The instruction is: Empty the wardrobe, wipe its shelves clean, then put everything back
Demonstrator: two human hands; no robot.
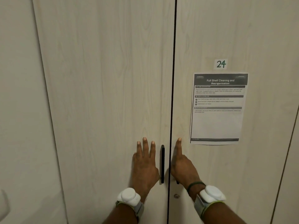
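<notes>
The wardrobe stands shut, its left door (105, 94) and right door (210, 38) of pale wood meeting at a dark centre gap. My left hand (144, 165) lies flat on the left door with straight fingers, just left of that door's black vertical handle (162, 159). My right hand (182, 167) covers the right door's handle (177, 182), of which only the black lower end shows. Its index finger points straight up along the door, while the other fingers curl round the handle. The shelves and contents are hidden behind the doors.
A printed task sheet (216, 120) is taped to the right door, with a small label reading 24 (221, 64) above it. A round keyhole (176, 196) sits below the right handle. Plain pale panels flank the wardrobe on both sides.
</notes>
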